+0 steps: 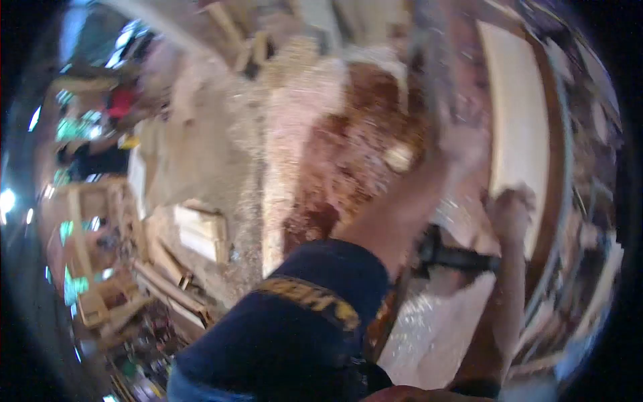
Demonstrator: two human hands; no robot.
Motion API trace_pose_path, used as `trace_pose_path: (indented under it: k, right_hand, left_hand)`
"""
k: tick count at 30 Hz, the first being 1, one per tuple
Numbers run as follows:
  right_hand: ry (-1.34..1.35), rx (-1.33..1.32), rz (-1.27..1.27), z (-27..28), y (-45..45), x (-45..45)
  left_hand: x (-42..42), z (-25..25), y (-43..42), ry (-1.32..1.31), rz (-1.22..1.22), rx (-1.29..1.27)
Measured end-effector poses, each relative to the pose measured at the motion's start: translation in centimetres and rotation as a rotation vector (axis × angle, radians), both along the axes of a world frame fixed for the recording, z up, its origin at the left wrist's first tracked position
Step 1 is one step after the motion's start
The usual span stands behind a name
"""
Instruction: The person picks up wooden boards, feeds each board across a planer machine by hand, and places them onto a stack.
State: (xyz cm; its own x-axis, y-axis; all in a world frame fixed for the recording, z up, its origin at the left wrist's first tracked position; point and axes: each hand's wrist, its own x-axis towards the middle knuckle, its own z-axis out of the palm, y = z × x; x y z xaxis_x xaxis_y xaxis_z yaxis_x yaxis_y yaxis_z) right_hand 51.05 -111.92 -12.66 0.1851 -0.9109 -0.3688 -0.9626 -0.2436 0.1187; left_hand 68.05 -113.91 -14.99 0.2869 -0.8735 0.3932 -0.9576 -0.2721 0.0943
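The pale wooden board stretches ahead from my half-curled right grip; blurred, neither that nor my left grip shows whether it's holding anything, so I can't tell. I'd judge the board stiff, fairly light, best taken by its long edges.

Board, pale wood, one: long, narrow, light-faced, somewhat blurred. Lies lengthwise ahead and to your right; its near part is partly covered by your right hand, grip unclear.
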Motion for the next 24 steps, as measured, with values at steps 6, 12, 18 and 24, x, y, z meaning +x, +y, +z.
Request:
trace_pose_path:
  k: [6, 12, 18, 24]
  right_hand:
    - [-0.444, -0.243, 0.238, 2.9, -0.3, -1.9]
    - [-0.298, -0.290, -0.062, 9.4, -0.5, -5.6]
    - [-0.195, -0.328, -0.200, 10.3, -4.2, -10.0]
    - [-0.666, -0.141, -0.219, 14.7, 3.6, -11.5]
  left_hand:
    - [1.6, -4.0, -2.0, 0.167, -0.235, 0.325]
    - [1.8, -6.2, -1.9, 0.216, -0.232, 0.201]
    - [1.8, -6.9, -2.2, 0.184, -0.198, 0.167]
    - [2.4, -7.5, -2.3, 0.273, -0.282, 0.141]
